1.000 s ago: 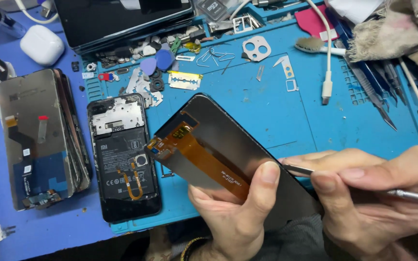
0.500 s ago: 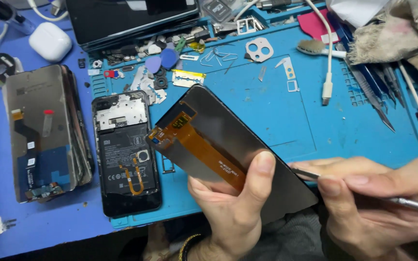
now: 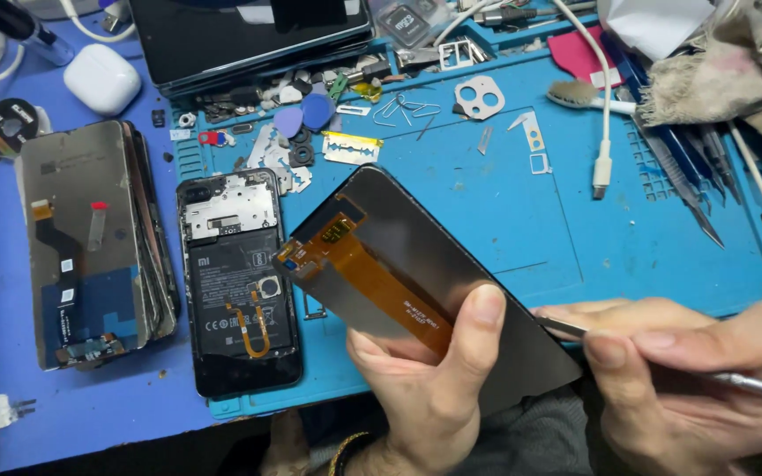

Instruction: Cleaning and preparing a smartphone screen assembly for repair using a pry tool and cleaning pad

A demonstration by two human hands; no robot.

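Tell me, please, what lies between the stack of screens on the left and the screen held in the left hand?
In the head view, an opened phone lies between the stack and the held screen, flat on the mat.

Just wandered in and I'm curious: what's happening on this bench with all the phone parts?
A person is working on a phone screen panel, held back side up in the left hand, thumb pressed by its orange ribbon cable. The right hand holds a thin metal tool with its tip at the panel's edge. An opened phone lies on the blue mat, beside a stack of spare screens.
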